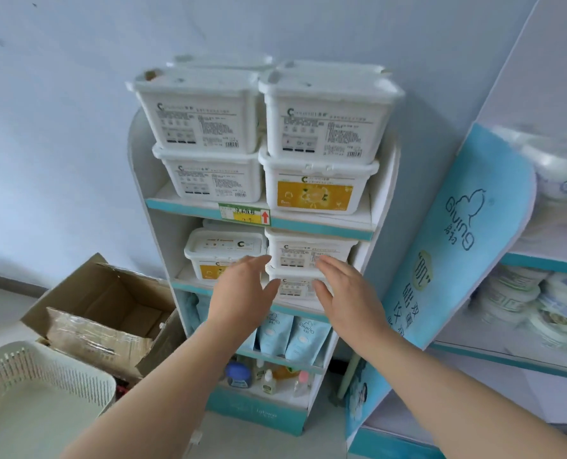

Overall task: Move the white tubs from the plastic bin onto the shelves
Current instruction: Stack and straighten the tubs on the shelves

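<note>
Several white tubs fill a narrow white-and-teal shelf unit (322, 228). Two stacks of two stand on the top shelf, among them a tub (197, 112) at upper left and a yellow-labelled tub (315, 187) at lower right. On the second shelf a yellow-labelled tub (224, 251) sits on the left and two stacked tubs (303, 251) on the right. My left hand (242, 293) and my right hand (346, 291) hover with straight fingers just in front of that right stack, holding nothing. The pale plastic bin (40, 389) at lower left shows no tubs inside.
An open cardboard box (110, 313) stands between the bin and the shelf unit. Lower shelves hold blue pouches (292, 336) and small bottles (269, 379). A blue "Giving" display panel (457, 246) leans at the right beside another shelf with round packs (540, 299).
</note>
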A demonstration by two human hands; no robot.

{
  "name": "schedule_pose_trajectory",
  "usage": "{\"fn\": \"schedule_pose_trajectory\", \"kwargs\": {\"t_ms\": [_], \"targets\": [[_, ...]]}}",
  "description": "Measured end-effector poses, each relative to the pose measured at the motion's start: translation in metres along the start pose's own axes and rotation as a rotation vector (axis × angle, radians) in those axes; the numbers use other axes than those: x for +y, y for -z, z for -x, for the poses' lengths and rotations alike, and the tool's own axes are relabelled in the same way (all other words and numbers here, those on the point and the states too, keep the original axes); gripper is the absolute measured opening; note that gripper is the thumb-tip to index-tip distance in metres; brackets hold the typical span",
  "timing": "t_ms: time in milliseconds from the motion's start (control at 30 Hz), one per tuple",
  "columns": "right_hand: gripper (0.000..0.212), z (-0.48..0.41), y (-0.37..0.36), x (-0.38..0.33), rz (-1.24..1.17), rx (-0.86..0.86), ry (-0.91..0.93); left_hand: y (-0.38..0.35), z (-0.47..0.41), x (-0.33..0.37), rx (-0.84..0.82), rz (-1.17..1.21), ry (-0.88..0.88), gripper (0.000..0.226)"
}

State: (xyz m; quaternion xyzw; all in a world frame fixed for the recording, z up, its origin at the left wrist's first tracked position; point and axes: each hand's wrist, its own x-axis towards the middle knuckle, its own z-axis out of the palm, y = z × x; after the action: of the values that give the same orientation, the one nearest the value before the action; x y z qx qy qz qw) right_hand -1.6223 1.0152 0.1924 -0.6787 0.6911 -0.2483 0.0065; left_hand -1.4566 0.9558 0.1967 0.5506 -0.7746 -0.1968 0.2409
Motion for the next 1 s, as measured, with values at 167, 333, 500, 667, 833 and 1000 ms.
{"fn": "schedule_pose_trajectory", "kwargs": {"t_ms": [167, 333, 500, 667, 833, 1000], "targets": [[0.034, -0.016, 0.068, -0.030, 0.033, 0.092, 0.101, 0.067, 0.011, 0.036, 0.069, -0.072, -0.084, 0.051], [0.030, -0.041, 0.130, -0.053, 0.017, 0.153, 0.213, 0.122, 0.004, 0.065, 0.184, -0.106, -0.131, 0.050], [0.038, -0.080, 0.168, -0.069, 0.021, 0.141, 0.301, 0.164, -0.015, 0.082, 0.272, -0.093, -0.099, 0.053], [0.039, -0.124, 0.189, -0.083, -0.004, 0.107, 0.318, 0.195, -0.036, 0.085, 0.345, -0.121, -0.039, 0.054], [0.044, -0.162, 0.186, -0.097, -0.045, 0.079, 0.309, 0.208, -0.059, 0.066, 0.368, -0.130, 0.043, 0.055], [0.053, -0.199, 0.179, -0.118, 0.007, -0.043, 0.265, 0.221, -0.088, 0.032, 0.350, -0.148, 0.135, 0.062]]}}
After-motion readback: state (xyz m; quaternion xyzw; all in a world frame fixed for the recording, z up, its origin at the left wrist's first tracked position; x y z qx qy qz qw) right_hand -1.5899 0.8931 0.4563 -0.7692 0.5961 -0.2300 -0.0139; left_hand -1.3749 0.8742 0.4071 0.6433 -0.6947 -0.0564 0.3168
